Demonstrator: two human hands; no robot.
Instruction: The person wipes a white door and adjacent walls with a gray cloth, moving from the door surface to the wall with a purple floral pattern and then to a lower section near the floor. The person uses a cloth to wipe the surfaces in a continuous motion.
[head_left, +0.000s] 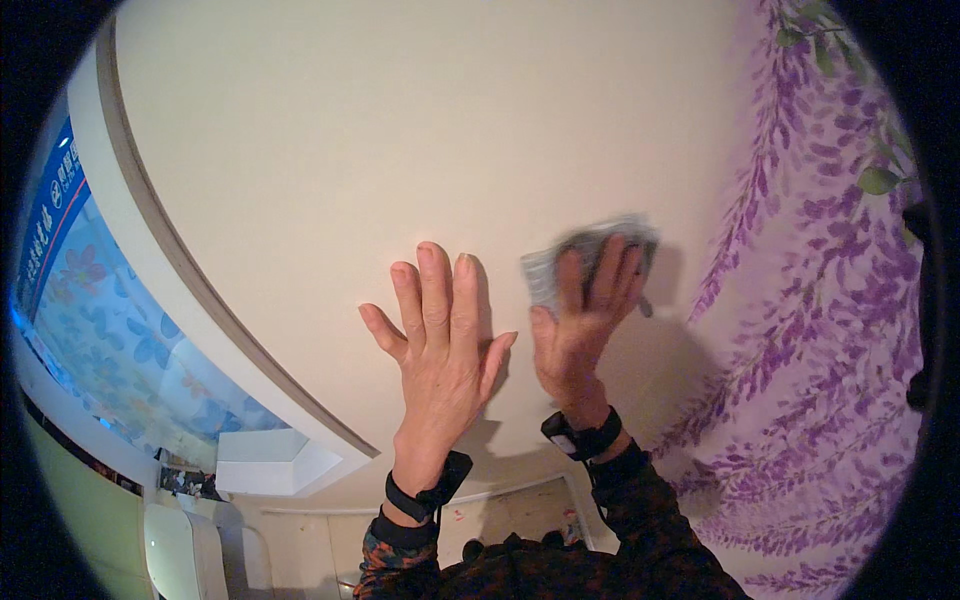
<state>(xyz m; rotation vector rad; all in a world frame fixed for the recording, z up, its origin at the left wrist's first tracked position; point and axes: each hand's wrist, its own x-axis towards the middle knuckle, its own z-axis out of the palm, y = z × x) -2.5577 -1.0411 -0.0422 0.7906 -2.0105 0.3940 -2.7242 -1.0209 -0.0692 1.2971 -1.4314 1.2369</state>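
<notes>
My left hand (442, 352) lies against a cream wall (420, 135), fingers spread, with nothing in it. To its right, my right hand (581, 322) presses a grey striped cloth (541, 274) to the same wall. The fingers lie over the cloth and hide its middle, while its edges show beyond them. Both the cloth and the right fingers are blurred. A black strap with a small device is around each wrist.
Purple hanging blossoms with green leaves (795, 360) pattern the surface at right. On the left are a grey-brown trim strip (187, 240), a window with floral film (142, 322) and a blue banner bearing writing (56, 195). Below are a white ledge (259, 465) and tiled floor (300, 547).
</notes>
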